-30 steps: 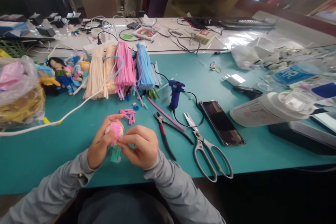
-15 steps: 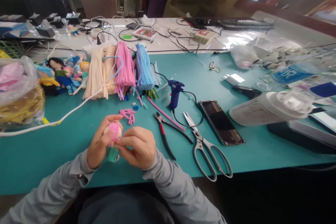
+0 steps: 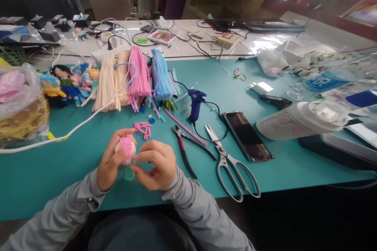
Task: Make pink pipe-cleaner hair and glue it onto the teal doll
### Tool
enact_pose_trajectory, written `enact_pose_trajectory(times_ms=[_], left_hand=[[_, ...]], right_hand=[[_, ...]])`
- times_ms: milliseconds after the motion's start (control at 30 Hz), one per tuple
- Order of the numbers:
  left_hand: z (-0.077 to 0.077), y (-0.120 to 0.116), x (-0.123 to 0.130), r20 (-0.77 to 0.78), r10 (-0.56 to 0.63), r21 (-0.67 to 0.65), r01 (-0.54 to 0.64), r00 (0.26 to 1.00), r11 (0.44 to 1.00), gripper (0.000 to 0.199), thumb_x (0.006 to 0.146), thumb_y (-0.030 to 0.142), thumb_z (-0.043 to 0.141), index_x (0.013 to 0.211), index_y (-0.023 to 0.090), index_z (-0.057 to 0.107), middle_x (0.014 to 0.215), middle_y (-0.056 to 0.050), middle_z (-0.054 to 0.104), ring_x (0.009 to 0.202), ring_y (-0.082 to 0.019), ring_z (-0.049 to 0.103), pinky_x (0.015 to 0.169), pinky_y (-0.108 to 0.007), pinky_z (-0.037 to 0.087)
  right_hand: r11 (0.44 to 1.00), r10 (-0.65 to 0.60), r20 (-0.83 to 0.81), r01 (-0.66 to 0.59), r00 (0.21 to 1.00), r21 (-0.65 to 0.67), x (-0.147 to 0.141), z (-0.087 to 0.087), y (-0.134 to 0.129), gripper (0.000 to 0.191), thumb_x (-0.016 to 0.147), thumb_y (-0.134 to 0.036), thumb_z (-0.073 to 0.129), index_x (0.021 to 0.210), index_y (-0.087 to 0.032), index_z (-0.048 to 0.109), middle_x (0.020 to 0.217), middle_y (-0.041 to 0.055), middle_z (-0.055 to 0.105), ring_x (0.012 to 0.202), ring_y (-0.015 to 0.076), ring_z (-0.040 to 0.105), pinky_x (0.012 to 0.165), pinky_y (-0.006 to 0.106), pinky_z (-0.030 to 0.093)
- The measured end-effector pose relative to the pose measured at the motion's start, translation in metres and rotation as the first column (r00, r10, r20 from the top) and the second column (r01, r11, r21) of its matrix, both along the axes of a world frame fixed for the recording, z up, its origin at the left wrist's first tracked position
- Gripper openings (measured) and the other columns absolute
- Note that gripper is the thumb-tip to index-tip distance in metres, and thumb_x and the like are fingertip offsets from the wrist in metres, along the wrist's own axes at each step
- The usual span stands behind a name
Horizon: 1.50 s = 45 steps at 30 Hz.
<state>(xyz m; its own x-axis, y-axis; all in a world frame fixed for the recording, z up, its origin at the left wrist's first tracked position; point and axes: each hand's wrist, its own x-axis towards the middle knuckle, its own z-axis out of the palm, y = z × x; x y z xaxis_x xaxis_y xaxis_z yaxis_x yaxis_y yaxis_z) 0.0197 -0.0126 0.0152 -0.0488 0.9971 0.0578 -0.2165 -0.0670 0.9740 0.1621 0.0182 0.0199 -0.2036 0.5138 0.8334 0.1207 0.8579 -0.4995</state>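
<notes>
Left hand (image 3: 110,160) grips a small doll (image 3: 126,151), thumb in front and fingers behind. Right hand (image 3: 156,162) is partly curled at the doll's right edge, thumb and forefinger slightly apart; whether a strand lies between their tips cannot be told. The doll is held just above the near edge of the green mat (image 3: 44,178), its pink strips uppermost and its green part below.

Step in hand, as judged: adjusting the strips on the rounded head. The next move appears to call for a steady left grip and a light touch of the right fingertips; excess pressure could shift a strip.

Just beyond the hands lies a loose pile of pink pieces (image 3: 143,129). To the right, in order, lie the pliers (image 3: 182,151), the scissors (image 3: 223,153) and a phone (image 3: 247,135). A glue gun (image 3: 194,104) stands beyond the pliers. Farther back are cream stems (image 3: 107,80), pink stems (image 3: 140,72) and blue stems (image 3: 161,74).
</notes>
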Motion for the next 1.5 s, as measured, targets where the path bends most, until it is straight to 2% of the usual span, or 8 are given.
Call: enact_pose_trajectory(times_ms=[300, 567, 700, 867, 967, 1100, 1333, 1500], left_hand=[[-0.004, -0.004, -0.006, -0.022, -0.084, 0.046, 0.085, 0.996, 0.995, 0.051, 0.081, 0.053, 0.062, 0.122, 0.022, 0.059, 0.092, -0.004, 0.062, 0.073, -0.017, 0.055, 0.067, -0.029, 0.047], [-0.001, -0.004, -0.006, -0.093, -0.011, -0.009, 0.01, 0.996, 1.0, 0.043, 0.078, 0.033, 0.064, 0.12, 0.02, 0.061, 0.096, -0.005, 0.064, 0.077, -0.017, 0.058, 0.072, -0.03, 0.049], [-0.005, -0.003, -0.009, -0.116, 0.024, 0.006, -0.023, 0.993, 1.0, 0.043, 0.078, 0.029, 0.064, 0.119, 0.021, 0.06, 0.099, -0.006, 0.065, 0.08, -0.019, 0.06, 0.071, -0.03, 0.05], [-0.009, -0.002, -0.017, -0.109, 0.071, 0.054, -0.065, 0.991, 0.996, 0.045, 0.076, 0.03, 0.07, 0.119, 0.02, 0.06, 0.095, -0.005, 0.066, 0.075, -0.017, 0.061, 0.066, -0.028, 0.051], [-0.009, -0.001, -0.02, -0.108, 0.086, 0.087, -0.077, 0.99, 0.993, 0.05, 0.073, 0.033, 0.075, 0.119, 0.019, 0.06, 0.091, -0.005, 0.067, 0.074, -0.017, 0.064, 0.066, -0.028, 0.052], [-0.01, 0.0, -0.022, -0.095, 0.084, 0.098, -0.074, 0.992, 0.992, 0.053, 0.069, 0.033, 0.079, 0.116, 0.019, 0.06, 0.088, -0.004, 0.068, 0.073, -0.016, 0.065, 0.067, -0.027, 0.054], [-0.017, -0.001, -0.028, -0.063, 0.132, 0.071, -0.127, 0.989, 0.989, 0.05, 0.071, 0.034, 0.079, 0.116, 0.02, 0.062, 0.088, -0.004, 0.069, 0.074, -0.016, 0.066, 0.067, -0.027, 0.054], [-0.018, 0.001, -0.026, -0.037, 0.13, 0.065, -0.128, 0.991, 0.99, 0.052, 0.067, 0.034, 0.081, 0.113, 0.021, 0.062, 0.087, -0.003, 0.07, 0.074, -0.017, 0.067, 0.067, -0.028, 0.054]], right_hand=[[0.998, -0.025, 0.003, 0.025, 1.0, -0.051, 0.003, 0.001, 0.0, 0.007, 0.08, -0.014, 0.062, 0.078, -0.02, 0.059, 0.069, -0.0006, 0.06, 0.054, 0.0088, 0.055, 0.048, 0.019, 0.045], [0.987, 0.004, -0.075, -0.016, 0.997, -0.16, 0.007, 0.003, 0.001, 0.008, 0.079, -0.014, 0.062, 0.075, -0.02, 0.058, 0.068, -0.0006, 0.059, 0.048, 0.0076, 0.046, 0.042, 0.019, 0.04], [0.962, -0.068, -0.044, 0.054, 0.997, -0.269, 0.012, 0.003, 0.004, 0.011, 0.079, -0.015, 0.06, 0.07, -0.02, 0.056, 0.069, -0.0007, 0.057, 0.047, 0.0076, 0.042, 0.043, 0.021, 0.039], [0.898, -0.25, 0.282, 0.331, 0.926, -0.29, 0.024, -0.01, -0.002, 0.012, 0.079, -0.016, 0.056, 0.069, -0.02, 0.057, 0.068, -0.0018, 0.057, 0.049, 0.008, 0.046, 0.049, 0.021, 0.039], [0.833, -0.365, 0.56, 0.529, 0.744, -0.159, 0.032, -0.021, -0.012, 0.013, 0.081, -0.017, 0.057, 0.069, -0.021, 0.06, 0.067, -0.0011, 0.059, 0.056, 0.0102, 0.055, 0.05, 0.021, 0.037], [0.766, -0.442, 0.705, 0.642, 0.555, -0.026, 0.04, -0.03, -0.024, 0.017, 0.084, -0.019, 0.058, 0.068, -0.021, 0.064, 0.065, -0.0004, 0.062, 0.057, 0.011, 0.059, 0.048, 0.023, 0.032], [0.755, -0.455, 0.631, 0.648, 0.628, -0.1, 0.073, -0.019, -0.024, 0.021, 0.091, -0.03, 0.055, 0.098, -0.02, 0.073, 0.07, 0.0005, 0.067, 0.054, 0.011, 0.059, 0.053, 0.023, 0.042], [0.585, -0.568, 0.596, 0.788, 0.568, -0.192, 0.103, -0.012, 0.03, 0.036, 0.085, -0.037, 0.058, 0.111, -0.016, 0.068, 0.083, 0.0064, 0.067, 0.071, 0.019, 0.063, 0.067, 0.03, 0.051]])
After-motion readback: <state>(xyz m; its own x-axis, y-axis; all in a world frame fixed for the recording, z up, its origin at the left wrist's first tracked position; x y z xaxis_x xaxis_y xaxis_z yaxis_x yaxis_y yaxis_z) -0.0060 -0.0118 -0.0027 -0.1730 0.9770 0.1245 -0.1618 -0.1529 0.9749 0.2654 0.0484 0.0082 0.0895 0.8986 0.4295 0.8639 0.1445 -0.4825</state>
